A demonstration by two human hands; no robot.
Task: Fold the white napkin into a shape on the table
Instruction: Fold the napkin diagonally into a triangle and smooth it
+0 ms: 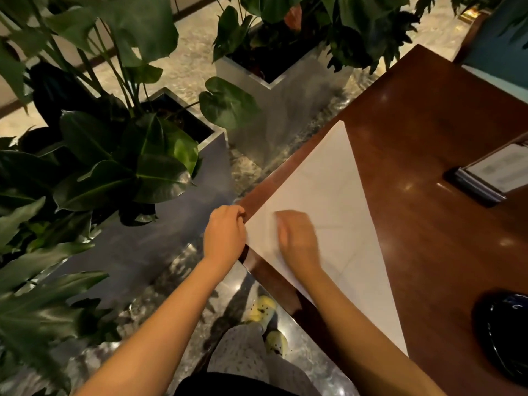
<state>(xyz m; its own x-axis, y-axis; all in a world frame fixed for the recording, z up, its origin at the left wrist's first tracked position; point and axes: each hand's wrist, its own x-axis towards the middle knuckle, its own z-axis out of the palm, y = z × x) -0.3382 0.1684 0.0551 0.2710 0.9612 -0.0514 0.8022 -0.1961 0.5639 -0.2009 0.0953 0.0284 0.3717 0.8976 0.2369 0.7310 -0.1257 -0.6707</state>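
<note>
The white napkin (337, 201) lies flat on the dark wooden table (428, 144), folded into a large triangle with faint crease lines, one long side along the table's left edge. My left hand (224, 234) is curled at that edge and pinches the napkin's left corner. My right hand (297, 238) rests palm down on the napkin's near left part; it is blurred, with fingers loosely bent and pressing the cloth.
A card holder with a printed card (491, 172) stands at the right. A dark round dish (505, 335) sits at the near right. Metal planters (274, 90) with large green leaves (120, 155) stand on the floor left of the table.
</note>
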